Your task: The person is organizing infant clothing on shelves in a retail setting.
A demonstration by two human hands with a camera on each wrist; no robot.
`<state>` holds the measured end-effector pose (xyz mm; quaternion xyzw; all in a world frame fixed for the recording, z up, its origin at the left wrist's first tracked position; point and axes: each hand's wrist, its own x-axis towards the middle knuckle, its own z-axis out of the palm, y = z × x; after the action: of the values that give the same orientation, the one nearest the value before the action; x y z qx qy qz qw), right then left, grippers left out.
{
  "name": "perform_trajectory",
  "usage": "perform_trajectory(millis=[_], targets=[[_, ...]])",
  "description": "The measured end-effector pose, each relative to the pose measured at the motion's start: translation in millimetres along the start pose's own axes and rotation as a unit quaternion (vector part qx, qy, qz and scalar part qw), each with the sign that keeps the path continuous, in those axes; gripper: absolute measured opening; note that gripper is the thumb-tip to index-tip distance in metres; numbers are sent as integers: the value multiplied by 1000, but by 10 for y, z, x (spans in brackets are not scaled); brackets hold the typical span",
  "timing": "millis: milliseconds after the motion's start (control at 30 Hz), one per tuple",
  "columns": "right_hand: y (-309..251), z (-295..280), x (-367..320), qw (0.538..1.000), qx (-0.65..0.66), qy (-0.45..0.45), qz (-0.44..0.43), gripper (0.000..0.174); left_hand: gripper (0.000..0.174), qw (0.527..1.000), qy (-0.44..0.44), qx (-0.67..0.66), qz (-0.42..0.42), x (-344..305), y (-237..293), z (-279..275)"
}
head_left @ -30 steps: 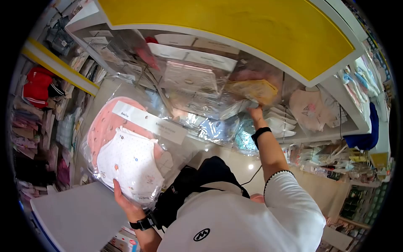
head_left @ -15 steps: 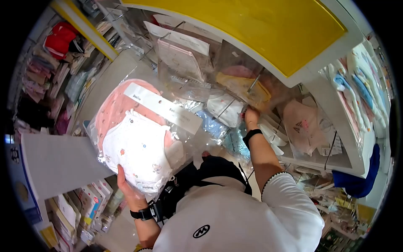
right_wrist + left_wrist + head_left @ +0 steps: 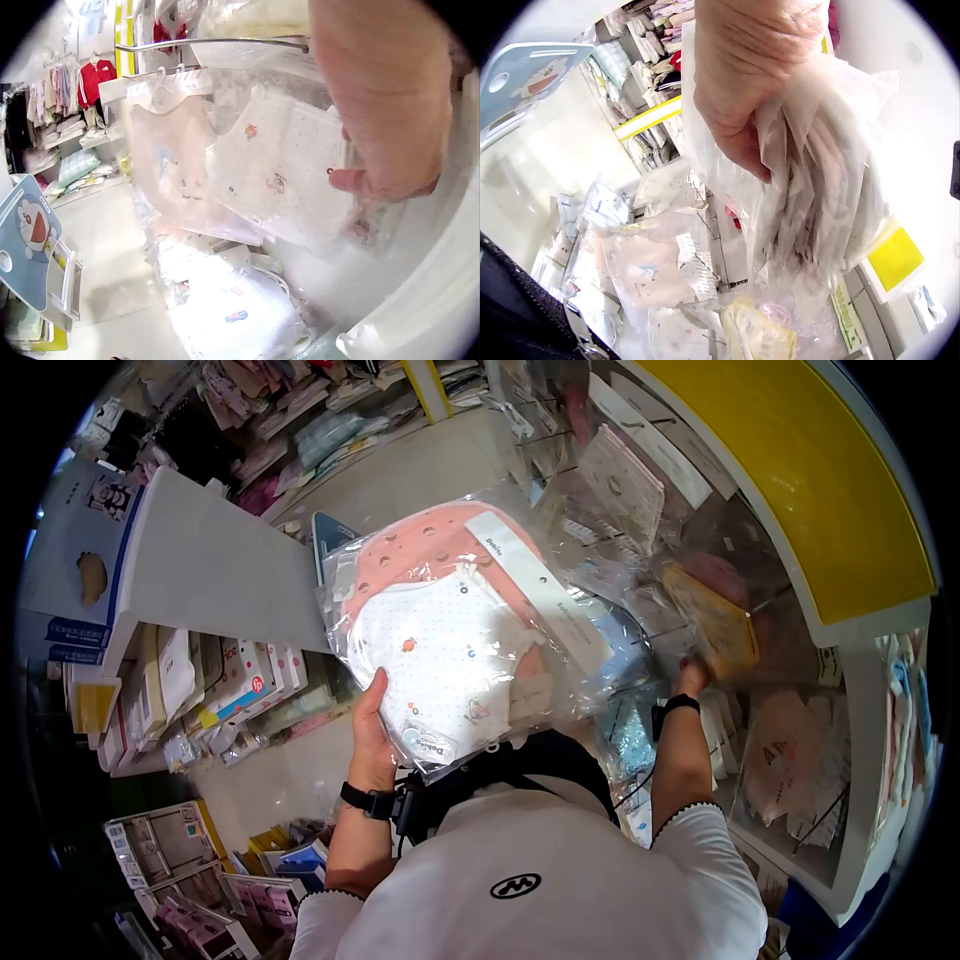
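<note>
In the head view my left hand [image 3: 372, 735] grips the lower edge of a clear bag with a baby garment, white with small prints [image 3: 435, 650], over a pink piece [image 3: 420, 540] and under a white header card [image 3: 540, 590]. The left wrist view shows the thumb pressed on a stack of these plastic bags [image 3: 825, 172], seen edge-on. My right hand [image 3: 690, 678] is low inside the display rack at the right. In the right wrist view it pinches the side of a bagged white printed garment [image 3: 277, 165], thumb in front, other fingers mostly hidden.
A yellow-fronted display shelf [image 3: 850, 490] curves along the right, with a bagged yellow garment [image 3: 715, 625] and a peach one [image 3: 790, 755] on metal hooks. A white table top [image 3: 220, 560] stands at the left, above boxed goods [image 3: 240, 680]. Clothes shelves line the back.
The head view has swung so the rack sits farther right. My left hand still holds the bagged garment. My right hand remains at the rack; a bagged white garment showed beside it half a second ago.
</note>
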<state>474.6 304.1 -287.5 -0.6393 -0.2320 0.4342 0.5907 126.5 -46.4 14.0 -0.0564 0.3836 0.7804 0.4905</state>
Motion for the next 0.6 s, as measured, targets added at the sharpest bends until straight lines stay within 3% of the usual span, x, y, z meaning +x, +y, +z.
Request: perform_trajectory(millis=[100, 200, 300, 433, 600], targets=[[-7, -180, -322, 975, -146, -75, 148, 14, 54, 1000, 7, 14, 5, 47, 27, -53], [228, -320, -455, 930, -51, -240, 272, 20, 52, 999, -16, 37, -6, 172, 123, -112], [-590, -184, -1343, 899, -74, -338, 267, 24, 52, 995, -71, 65, -21, 331, 253, -147], [-1345, 56, -2163, 923, -98, -362, 85, 27, 51, 988, -111, 93, -55, 586, 452, -251], [-1983, 582, -2968, 895, -114, -421, -96, 27, 51, 972, -160, 142, -99, 692, 717, -339]])
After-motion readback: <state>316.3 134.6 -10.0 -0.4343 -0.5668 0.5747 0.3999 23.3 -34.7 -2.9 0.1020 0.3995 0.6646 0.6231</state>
